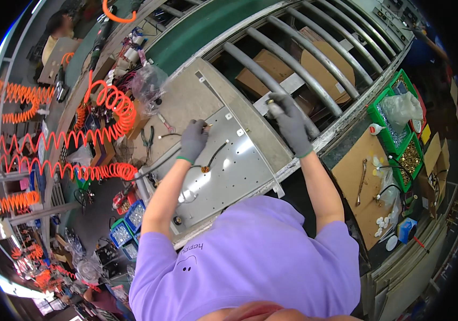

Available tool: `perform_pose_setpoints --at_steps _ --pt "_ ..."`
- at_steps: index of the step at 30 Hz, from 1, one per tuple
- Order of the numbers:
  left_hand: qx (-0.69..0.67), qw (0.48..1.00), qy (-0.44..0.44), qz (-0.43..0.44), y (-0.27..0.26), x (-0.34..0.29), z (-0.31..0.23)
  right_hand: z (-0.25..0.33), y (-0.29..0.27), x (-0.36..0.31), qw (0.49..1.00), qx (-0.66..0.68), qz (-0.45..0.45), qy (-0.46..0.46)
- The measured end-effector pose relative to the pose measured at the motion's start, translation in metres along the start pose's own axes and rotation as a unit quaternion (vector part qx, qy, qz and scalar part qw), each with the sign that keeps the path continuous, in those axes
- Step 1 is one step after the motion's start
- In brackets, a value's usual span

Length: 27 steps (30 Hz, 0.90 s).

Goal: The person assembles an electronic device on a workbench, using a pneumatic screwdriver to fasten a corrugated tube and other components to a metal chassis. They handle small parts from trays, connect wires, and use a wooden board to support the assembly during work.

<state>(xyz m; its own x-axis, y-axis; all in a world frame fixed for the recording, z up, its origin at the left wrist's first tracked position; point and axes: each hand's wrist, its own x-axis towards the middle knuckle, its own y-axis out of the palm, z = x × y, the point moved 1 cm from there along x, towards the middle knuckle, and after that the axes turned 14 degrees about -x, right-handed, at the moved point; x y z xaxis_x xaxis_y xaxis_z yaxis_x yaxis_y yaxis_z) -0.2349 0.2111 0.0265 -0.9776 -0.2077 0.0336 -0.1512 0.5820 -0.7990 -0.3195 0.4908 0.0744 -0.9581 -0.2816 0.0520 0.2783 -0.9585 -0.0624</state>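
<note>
Probably light, hard, slick: small cylindrical fitting [274, 108], best held by its barrel. Right hand [292, 123] has its grip pinched round it, near a steel roller [250, 66]. Left hand [193, 140] curls over drilled sheet-metal panel [228, 181]; grip contents unclear.

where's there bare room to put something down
Bare patches: the flat brown rectangular board, left of the rusty-brown tool; the perforated grey metal panel, between the short black cable and purple shirt. Crowded: the green plastic bins, filled with small parts.
</note>
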Motion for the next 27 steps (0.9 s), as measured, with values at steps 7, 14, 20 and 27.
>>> perform_pose_setpoints --at_steps 7,14,20,27 --pt "-0.061 0.993 -0.085 0.047 0.093 0.046 0.026 -0.11 0.051 0.049 0.983 -0.132 0.091 0.083" --pt "-0.118 0.987 -0.102 0.033 0.106 0.057 0.018 -0.168 0.075 0.068 0.959 -0.215 0.155 0.104" --pt "-0.14 0.986 -0.073 0.053 0.095 0.052 -0.003 -0.157 0.077 0.072 0.944 -0.2 0.231 0.124" --pt "-0.169 0.979 -0.09 0.068 0.104 0.048 0.006 -0.163 0.075 0.072 0.936 -0.178 0.262 0.151"
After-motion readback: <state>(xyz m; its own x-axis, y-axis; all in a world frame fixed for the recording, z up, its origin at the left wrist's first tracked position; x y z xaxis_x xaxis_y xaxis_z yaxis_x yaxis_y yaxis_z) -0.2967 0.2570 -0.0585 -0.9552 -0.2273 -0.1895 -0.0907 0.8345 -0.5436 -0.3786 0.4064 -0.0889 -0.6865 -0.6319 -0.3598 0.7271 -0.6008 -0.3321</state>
